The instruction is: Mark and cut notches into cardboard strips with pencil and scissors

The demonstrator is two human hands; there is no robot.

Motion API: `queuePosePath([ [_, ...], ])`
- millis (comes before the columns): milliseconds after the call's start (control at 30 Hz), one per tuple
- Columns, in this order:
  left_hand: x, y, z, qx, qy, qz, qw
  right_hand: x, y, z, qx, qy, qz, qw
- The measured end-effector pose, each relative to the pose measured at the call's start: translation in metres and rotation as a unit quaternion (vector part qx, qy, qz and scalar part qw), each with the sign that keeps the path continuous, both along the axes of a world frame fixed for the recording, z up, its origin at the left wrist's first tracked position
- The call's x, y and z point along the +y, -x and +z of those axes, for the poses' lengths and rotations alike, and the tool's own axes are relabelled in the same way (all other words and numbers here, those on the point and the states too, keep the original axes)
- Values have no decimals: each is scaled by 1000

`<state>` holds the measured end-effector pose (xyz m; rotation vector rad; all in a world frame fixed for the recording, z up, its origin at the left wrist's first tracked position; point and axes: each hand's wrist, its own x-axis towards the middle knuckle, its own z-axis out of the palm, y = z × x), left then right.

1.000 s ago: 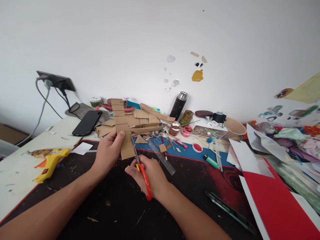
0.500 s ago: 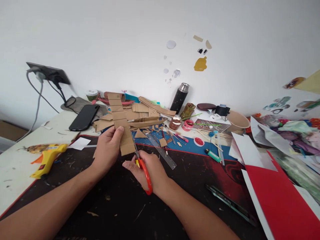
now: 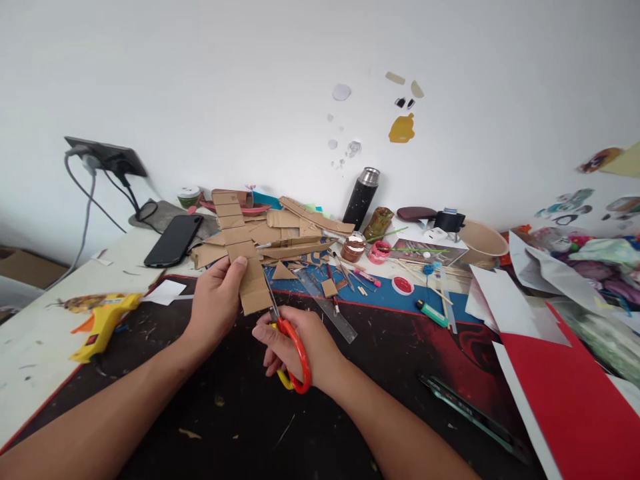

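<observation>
A long brown cardboard strip with dark cross lines is pinched in my left hand, thumb on its face and fingers behind. It stands tilted, its upper end leaning away over the pile of scraps. My right hand is closed around scissors with red and yellow handles. The scissor blades point up and lie along the right edge of the strip's lower part. Whether they bite into the cardboard I cannot tell. Behind the strip lie several cardboard scraps.
A yellow glue gun and a black phone lie left. Further back are a black flask, paint jars and a clear ruler. A utility knife and red card lie right, on and beside the dark mat.
The view has shifted slightly, so the desk items sit a little further right. My right hand's fingers have loosened and the yellow handle shows more. My left hand keeps the same hold on the strip.
</observation>
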<state>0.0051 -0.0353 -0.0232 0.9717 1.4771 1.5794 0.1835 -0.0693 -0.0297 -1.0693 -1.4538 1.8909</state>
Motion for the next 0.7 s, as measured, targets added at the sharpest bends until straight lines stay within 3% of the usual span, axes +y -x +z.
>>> queuePosePath([
  [233,1,3,0,-2,11,1,1000,2,-6,4,33,22,26,999],
  [467,-1,1,4,-26,6,1,1000,3,-8,-1,40,-10,38,998],
  [700,-2,2,4,11,14,-13,1000,0,-9,10,-42,-61,16,997],
])
